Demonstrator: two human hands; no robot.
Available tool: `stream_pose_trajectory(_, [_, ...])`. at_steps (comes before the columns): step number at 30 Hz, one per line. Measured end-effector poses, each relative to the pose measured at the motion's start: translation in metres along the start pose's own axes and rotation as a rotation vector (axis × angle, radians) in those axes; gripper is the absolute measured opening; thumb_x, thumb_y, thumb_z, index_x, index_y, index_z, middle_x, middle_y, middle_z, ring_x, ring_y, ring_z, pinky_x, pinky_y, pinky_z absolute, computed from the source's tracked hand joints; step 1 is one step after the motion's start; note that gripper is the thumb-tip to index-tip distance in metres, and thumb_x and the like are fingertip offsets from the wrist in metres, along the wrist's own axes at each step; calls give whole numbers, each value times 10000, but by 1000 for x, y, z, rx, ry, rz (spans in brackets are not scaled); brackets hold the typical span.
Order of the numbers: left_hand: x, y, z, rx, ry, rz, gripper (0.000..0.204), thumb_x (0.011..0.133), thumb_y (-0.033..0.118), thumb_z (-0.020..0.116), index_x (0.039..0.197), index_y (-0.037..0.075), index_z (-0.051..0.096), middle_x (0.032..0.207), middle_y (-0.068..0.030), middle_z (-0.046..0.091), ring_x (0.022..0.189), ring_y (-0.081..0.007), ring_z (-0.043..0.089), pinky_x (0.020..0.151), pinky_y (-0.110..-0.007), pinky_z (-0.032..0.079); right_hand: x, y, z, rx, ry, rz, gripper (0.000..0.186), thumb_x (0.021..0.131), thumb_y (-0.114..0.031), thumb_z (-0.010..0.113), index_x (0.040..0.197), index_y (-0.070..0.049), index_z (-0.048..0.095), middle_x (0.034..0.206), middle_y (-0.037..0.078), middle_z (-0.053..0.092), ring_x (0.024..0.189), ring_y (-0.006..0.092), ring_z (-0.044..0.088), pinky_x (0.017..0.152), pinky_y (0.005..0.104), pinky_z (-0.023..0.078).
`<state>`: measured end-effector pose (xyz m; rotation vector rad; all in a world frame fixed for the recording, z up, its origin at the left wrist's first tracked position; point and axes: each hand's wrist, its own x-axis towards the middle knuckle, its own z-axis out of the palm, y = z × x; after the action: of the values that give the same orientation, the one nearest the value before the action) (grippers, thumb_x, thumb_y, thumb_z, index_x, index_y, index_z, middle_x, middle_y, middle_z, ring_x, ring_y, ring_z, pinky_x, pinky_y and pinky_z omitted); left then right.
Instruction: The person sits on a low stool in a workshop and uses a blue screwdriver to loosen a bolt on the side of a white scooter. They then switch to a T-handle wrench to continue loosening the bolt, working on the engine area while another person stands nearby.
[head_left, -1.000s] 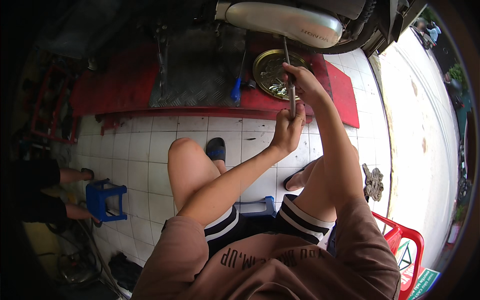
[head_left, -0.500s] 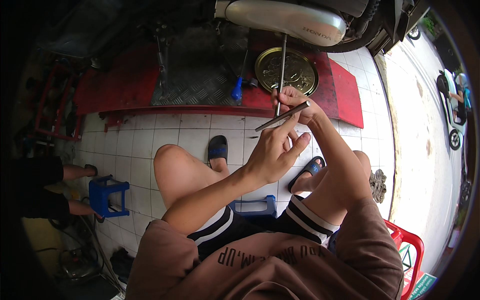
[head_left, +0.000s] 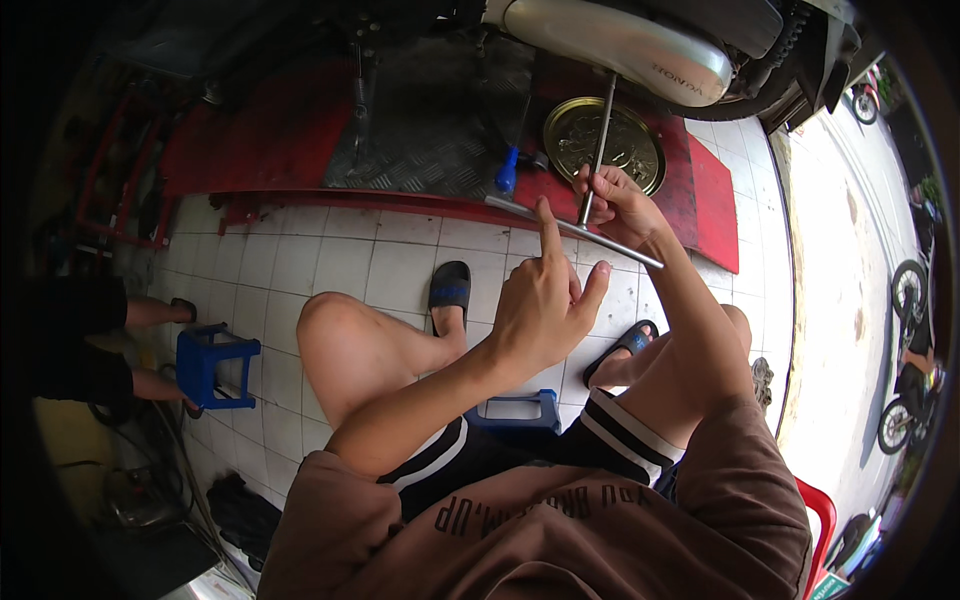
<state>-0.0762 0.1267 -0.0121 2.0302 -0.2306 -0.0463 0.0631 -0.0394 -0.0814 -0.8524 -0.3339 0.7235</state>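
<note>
A T-handle wrench [head_left: 622, 248] reaches from below the silver cover [head_left: 625, 48] of a motorcycle toward me, its crossbar at the near end. My right hand [head_left: 622, 207] has its fingers wrapped round the shaft just beyond the crossbar. My left hand [head_left: 545, 312] is in front of the crossbar, thumb and index finger spread apart. The left index fingertip is at the bar's left part, seemingly touching it; the other left fingers are curled. Where the wrench's far end meets the motorcycle is hidden under the cover.
Beneath the motorcycle, a round gold tray [head_left: 549, 143] with dark liquid sits on a red platform [head_left: 712, 215]. A blue-handled tool [head_left: 507, 170] lies left of it. A blue stool [head_left: 217, 365] and a person's legs [head_left: 158, 315] are at left; motorbikes [head_left: 905, 350] are at right.
The wrench's crossbar has turned: its left end now points away from me and its right end toward me. My left index finger has straightened. The whole view has shifted slightly.
</note>
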Motion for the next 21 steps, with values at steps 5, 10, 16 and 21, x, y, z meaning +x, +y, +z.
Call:
stream_pose_trajectory(5, [-10, -1, 9, -155, -249, 186, 740, 881, 154, 600, 1428, -116, 181, 605, -118, 603, 478, -213, 578, 502, -306, 448, 2, -3, 4, 48, 0, -33, 224, 953, -266, 564, 940, -42, 575, 613, -60, 429, 503, 31, 308, 473, 198, 241])
stream_pose_trajectory(10, [-6, -13, 5, -53, -53, 35, 700, 883, 129, 588, 1416, -121, 210, 626, -113, 616, 457, -172, 558, 469, -308, 432, -1, -9, 4, 41, 37, -95, 244, 946, -284, 573, 935, -41, 559, 608, -64, 403, 500, 25, 308, 464, 197, 238])
stream_pose_trajectory(16, [-4, 13, 18, -207, 6, 282, 729, 867, 57, 585, 1442, -95, 162, 622, -81, 607, 430, -95, 468, 459, -240, 387, 11, 0, 5, 48, 84, -121, 238, 939, -272, 587, 899, -39, 560, 608, -58, 393, 501, 24, 307, 464, 213, 273])
stream_pose_trajectory(21, [-8, -5, 19, -345, -89, 48, 763, 918, 73, 537, 1462, -75, 22, 633, -78, 618, 505, -78, 535, 500, -212, 417, 6, -8, 2, 94, -26, -94, 276, 944, -322, 572, 923, -47, 550, 606, -67, 371, 510, 26, 290, 473, 190, 257])
